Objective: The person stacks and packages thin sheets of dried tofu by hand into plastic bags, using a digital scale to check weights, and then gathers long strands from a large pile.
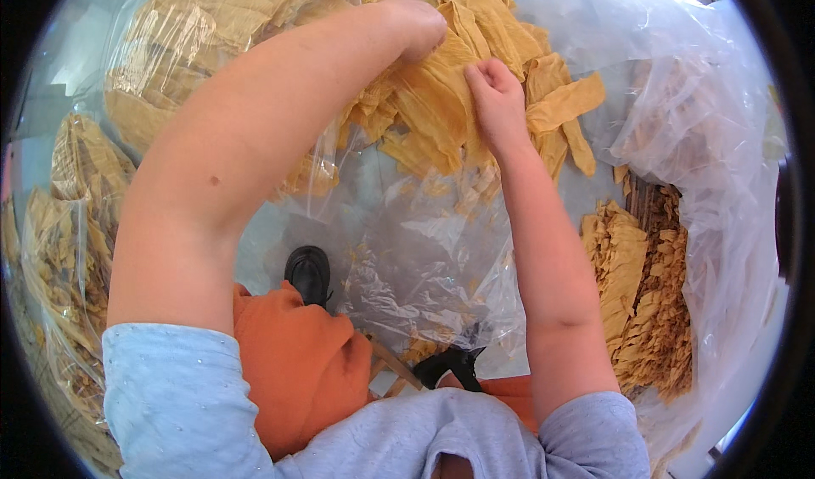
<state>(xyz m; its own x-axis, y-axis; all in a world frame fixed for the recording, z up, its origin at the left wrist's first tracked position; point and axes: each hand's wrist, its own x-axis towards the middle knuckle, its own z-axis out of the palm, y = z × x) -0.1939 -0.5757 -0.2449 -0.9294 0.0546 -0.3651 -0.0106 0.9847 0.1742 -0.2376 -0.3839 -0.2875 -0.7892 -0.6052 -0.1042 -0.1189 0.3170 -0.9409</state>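
A pile of broad yellow dried leaves [439, 109], apparently tobacco, lies before me at the top of the view. My left hand [417, 30] bends over the pile with its back up. Its fingers are mostly hidden, so what it holds is unclear. Lower and to the right, my right hand [500, 93] has its thumb and curled fingers pinched at the edge of a wide yellow leaf. A narrower folded leaf [566, 103] sticks out to the right of that hand.
Clear plastic bags of leaves lie at upper left [191, 39] and far left [76, 243]. Another plastic sheet [719, 160] hangs at right, beside stacked leaves [614, 243] and brown crumpled leaves [662, 345]. Crumpled plastic [407, 256] with leaf scraps covers floor between my black shoes [307, 272].
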